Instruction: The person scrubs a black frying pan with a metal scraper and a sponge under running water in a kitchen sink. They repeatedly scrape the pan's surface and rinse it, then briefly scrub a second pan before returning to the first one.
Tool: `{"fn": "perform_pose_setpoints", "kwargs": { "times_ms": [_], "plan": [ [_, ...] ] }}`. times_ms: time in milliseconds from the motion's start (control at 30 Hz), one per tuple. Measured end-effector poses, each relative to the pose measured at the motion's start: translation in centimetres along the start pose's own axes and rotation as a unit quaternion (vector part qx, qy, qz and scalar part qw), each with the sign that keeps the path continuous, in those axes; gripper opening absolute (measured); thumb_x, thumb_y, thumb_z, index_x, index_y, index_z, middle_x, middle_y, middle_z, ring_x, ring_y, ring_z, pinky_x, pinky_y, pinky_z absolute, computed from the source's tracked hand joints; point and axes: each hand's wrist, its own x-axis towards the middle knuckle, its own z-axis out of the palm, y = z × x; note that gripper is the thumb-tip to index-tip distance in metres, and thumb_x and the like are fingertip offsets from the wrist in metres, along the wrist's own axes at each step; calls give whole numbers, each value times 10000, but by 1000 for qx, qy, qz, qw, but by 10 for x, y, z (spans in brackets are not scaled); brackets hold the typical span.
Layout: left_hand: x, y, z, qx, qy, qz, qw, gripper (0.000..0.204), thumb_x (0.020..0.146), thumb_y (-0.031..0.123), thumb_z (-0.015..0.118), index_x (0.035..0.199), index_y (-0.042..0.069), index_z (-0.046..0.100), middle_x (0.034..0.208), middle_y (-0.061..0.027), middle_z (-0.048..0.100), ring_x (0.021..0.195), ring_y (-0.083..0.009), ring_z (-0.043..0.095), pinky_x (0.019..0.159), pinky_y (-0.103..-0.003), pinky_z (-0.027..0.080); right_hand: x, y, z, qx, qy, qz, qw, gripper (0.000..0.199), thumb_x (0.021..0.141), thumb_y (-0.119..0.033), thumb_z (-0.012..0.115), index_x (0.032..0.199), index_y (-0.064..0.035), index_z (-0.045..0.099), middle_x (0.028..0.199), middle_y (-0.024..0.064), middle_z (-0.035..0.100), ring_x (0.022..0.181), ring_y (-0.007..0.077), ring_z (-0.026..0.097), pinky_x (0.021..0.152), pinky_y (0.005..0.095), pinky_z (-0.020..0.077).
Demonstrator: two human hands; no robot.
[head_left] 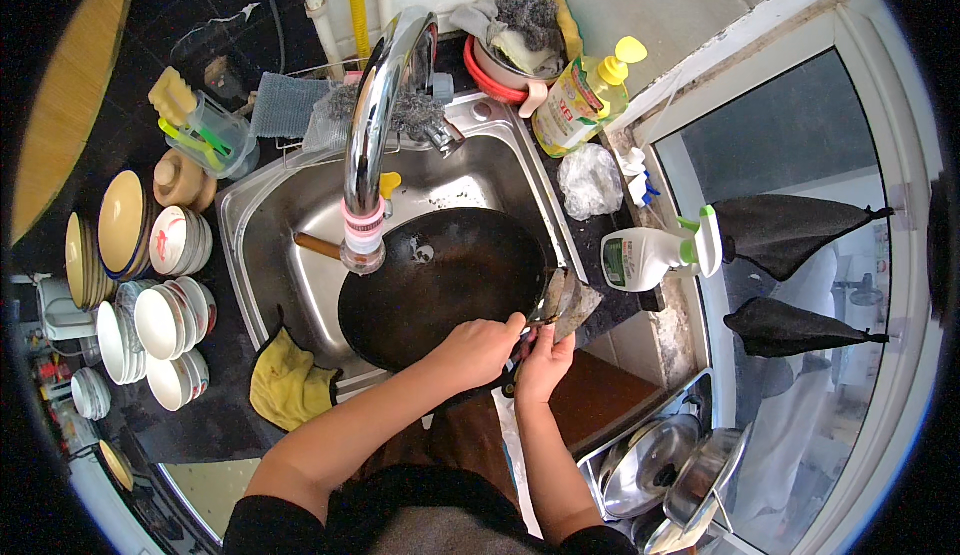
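Observation:
A black wok (450, 280) lies tilted in the steel sink (290, 285), under the chrome faucet (372, 125). My left hand (478, 352) reaches over its near right rim, fingers closed at the metal loop handle (552, 295); the grip itself is partly hidden. Close beside it, my right hand (544, 363) has its fingers closed on a greyish, flat scrubbing cloth (577, 305) pressed against that handle. A brown wooden handle (318, 246) sticks out from the wok's far left side. Something small and yellow (390, 183) shows behind the faucet.
Stacked bowls (165, 320) and plates (122, 223) stand left. A yellow cloth (290, 380) hangs at the sink's front edge. Right are a yellow soap bottle (580, 105), a white spray bottle (640, 258) and a crumpled plastic bag (590, 181). Metal lids (655, 465) stand lower right.

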Motion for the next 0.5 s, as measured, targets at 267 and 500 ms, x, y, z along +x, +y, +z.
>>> {"fn": "perform_pose_setpoints", "kwargs": {
  "times_ms": [267,500],
  "plan": [
    [1,1,-1,-9,-6,10,1000,175,765,53,541,888,-5,430,693,-205,608,687,-376,622,593,-455,499,0,-3,-14,2,-56,74,996,117,954,-187,458,943,-72,449,676,16,494,455,78,412,394,224,371],
    [2,-3,5,-22,18,6,1000,146,850,121,495,906,7,424,648,-207,579,638,-400,593,556,-488,465,3,-21,-7,-43,-16,24,999,146,940,-191,501,852,-80,468,650,-23,489,497,38,401,430,186,319]
  ]
}}
